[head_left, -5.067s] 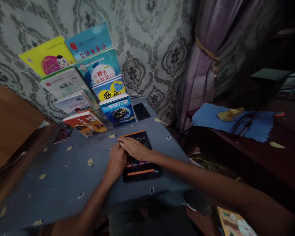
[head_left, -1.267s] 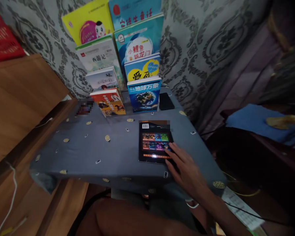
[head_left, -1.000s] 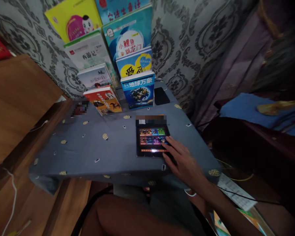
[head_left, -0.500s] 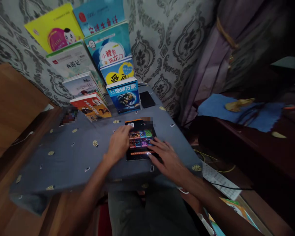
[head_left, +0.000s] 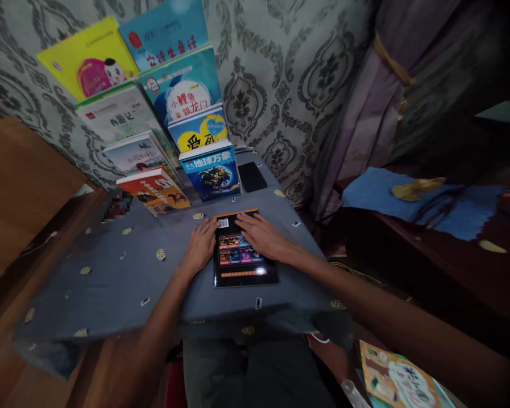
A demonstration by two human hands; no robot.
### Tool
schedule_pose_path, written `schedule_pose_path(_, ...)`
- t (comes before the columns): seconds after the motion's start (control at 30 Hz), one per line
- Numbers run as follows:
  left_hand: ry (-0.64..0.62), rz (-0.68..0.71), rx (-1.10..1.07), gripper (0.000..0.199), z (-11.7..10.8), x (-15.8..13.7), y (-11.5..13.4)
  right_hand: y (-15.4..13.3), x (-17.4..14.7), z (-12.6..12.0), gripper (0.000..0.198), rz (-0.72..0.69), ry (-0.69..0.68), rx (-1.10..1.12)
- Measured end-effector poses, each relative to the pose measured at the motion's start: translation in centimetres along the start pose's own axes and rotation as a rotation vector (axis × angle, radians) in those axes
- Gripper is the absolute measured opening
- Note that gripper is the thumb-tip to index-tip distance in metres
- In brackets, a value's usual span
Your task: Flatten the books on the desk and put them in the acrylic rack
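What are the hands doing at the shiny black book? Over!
Black book flat on grey patterned tablecloth. Left hand open at its left edge; right hand open on upper right. Only hands covering it.

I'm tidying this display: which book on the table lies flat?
The black book with the barcode, under the right hand, with the left hand at its edge. The other books stand propped in two columns behind it.

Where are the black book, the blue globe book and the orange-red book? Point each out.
black book (head_left: 239, 262): head view, on its cover's picture panel.
blue globe book (head_left: 211, 177): head view, on the globe on its cover.
orange-red book (head_left: 155, 191): head view, mid front cover.
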State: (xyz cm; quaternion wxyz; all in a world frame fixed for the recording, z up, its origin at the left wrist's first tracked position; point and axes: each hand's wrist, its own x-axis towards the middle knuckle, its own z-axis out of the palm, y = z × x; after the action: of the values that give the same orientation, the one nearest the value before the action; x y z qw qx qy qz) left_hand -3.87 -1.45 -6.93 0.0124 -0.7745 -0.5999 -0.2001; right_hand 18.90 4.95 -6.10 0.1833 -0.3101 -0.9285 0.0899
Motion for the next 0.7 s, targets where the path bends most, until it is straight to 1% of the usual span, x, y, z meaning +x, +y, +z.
schedule_pose_path(0.07, 0.007, -0.006, -0.009, 0.045, 0.0, 0.0, -0.1, 1.4, -0.4, -0.2, 0.045, 0.018, 0.034, 0.020)
schedule_pose_path(0.17, 0.014, -0.002, -0.026, 0.044, 0.0, -0.1, 0.0, 2.2, -1.0, -0.3, 0.045, 0.052, 0.080, 0.048)
schedule_pose_path(0.47, 0.035, 0.009, -0.126, 0.033, -1.5, -0.3, 0.8, 1.7, -0.9, -1.0, 0.047, 0.169, 0.062, 0.069)
schedule_pose_path(0.6, 0.065, 0.017, -0.172, 0.028, -2.1, -0.7, 1.0, 1.3, -0.9, -0.8, 0.047, 0.174, 0.061, 0.046)
schedule_pose_path(0.7, 0.089, 0.061, -0.205, 0.024, -2.4, -0.9, 1.2, 1.4, -0.9, -0.5, 0.047, 0.178, 0.052, 0.034)
